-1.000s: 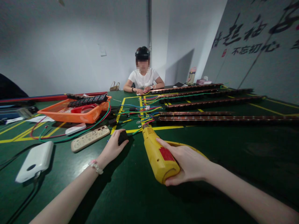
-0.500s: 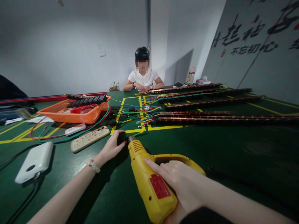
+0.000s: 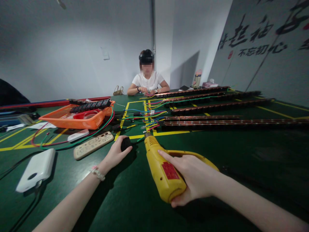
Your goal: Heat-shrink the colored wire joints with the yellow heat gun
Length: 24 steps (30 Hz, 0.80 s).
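Observation:
My right hand [image 3: 190, 172] is closed round the handle of a yellow heat gun [image 3: 160, 167] with a red label. The gun's metal nozzle [image 3: 147, 135] points away from me, just right of a green wire [image 3: 140, 140]. My left hand [image 3: 120, 150] grips a small black block [image 3: 126, 144], from whose right side the green wire sticks out. Most of the block is hidden by my fingers, so its exact kind does not show. A beige remote-like strip [image 3: 94, 145] lies just left of that hand.
An orange basket [image 3: 72, 123] with black parts stands at the left, near a white power bank [image 3: 36, 170] with a cable. Long dark strips with copper bars [image 3: 217, 124] and coloured wire ends stretch to the right. Across the green table [image 3: 116, 199] sits a person [image 3: 147, 79].
The heat gun has moved right and forward in my right hand, so its nozzle is farther from the black block. My left hand has hardly moved.

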{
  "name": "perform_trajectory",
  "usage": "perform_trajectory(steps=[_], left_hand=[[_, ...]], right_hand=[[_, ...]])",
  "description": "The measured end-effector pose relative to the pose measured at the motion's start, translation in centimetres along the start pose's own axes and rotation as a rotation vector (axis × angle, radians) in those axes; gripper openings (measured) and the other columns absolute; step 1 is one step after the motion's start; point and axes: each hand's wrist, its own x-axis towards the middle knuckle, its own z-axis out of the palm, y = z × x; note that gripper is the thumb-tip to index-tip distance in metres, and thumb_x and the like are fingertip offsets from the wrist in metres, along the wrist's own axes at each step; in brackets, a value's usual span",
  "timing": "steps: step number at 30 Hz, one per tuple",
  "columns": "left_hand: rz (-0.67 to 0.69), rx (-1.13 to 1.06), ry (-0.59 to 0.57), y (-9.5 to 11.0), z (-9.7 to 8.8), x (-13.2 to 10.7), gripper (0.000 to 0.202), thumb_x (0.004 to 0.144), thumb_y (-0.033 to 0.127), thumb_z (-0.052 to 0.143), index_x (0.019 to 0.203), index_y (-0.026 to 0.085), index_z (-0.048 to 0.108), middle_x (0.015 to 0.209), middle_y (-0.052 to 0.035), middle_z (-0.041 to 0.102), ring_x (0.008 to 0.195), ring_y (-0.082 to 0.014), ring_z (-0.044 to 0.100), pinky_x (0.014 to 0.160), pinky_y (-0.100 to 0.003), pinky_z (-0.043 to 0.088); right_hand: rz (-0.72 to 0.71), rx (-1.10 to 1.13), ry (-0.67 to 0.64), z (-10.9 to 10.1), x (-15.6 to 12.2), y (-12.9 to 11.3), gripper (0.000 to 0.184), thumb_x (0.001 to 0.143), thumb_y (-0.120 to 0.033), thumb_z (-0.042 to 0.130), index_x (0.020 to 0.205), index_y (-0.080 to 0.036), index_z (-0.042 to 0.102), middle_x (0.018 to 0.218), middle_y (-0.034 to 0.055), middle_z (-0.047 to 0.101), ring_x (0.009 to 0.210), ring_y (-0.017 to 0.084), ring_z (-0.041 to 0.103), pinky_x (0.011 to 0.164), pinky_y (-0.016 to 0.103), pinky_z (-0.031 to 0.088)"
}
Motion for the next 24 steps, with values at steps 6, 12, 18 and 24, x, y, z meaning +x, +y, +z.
perform_trajectory(steps=[6,12,18,24], left_hand=[[-0.005,0.012,-0.006,0.1,0.0,-0.1,0.039,0.083,0.039,0.053,0.115,0.02,0.044,0.109,-0.0083,0.056,0.103,-0.0236,0.055,0.092,-0.042,0.044],[0.028,0.036,0.007,0.0,0.1,-0.1,0.041,0.083,0.042,0.053,0.117,0.02,0.045,0.114,-0.0085,0.055,0.107,-0.0236,0.054,0.094,-0.04,0.043],[0.033,0.04,-0.034,-0.1,0.3,-0.1,0.042,0.084,0.043,0.053,0.117,0.02,0.044,0.114,-0.0088,0.055,0.106,-0.0229,0.055,0.093,-0.039,0.044],[0.059,0.036,-0.035,-0.3,0.5,0.0,0.039,0.084,0.038,0.053,0.117,0.02,0.044,0.113,-0.009,0.055,0.106,-0.0224,0.055,0.093,-0.039,0.045]], right_hand=[[0.046,-0.017,0.037,0.1,0.1,0.8,0.118,0.058,-0.068,0.068,0.149,-0.014,0.015,0.105,0.0136,0.067,0.085,0.03,0.066,0.08,0.037,0.045],[0.053,-0.017,0.008,0.1,0.0,0.7,0.12,0.06,-0.069,0.067,0.149,-0.012,0.011,0.107,0.0152,0.066,0.085,0.03,0.064,0.08,0.039,0.045],[-0.015,-0.001,-0.01,0.7,-0.1,-0.2,0.125,0.055,-0.071,0.068,0.149,-0.012,0.011,0.107,0.0154,0.064,0.083,0.03,0.063,0.08,0.039,0.044],[-0.128,0.057,-0.05,1.8,-0.2,-1.3,0.134,0.044,-0.07,0.074,0.149,-0.011,0.015,0.1,0.0136,0.065,0.078,0.029,0.063,0.078,0.039,0.042]])
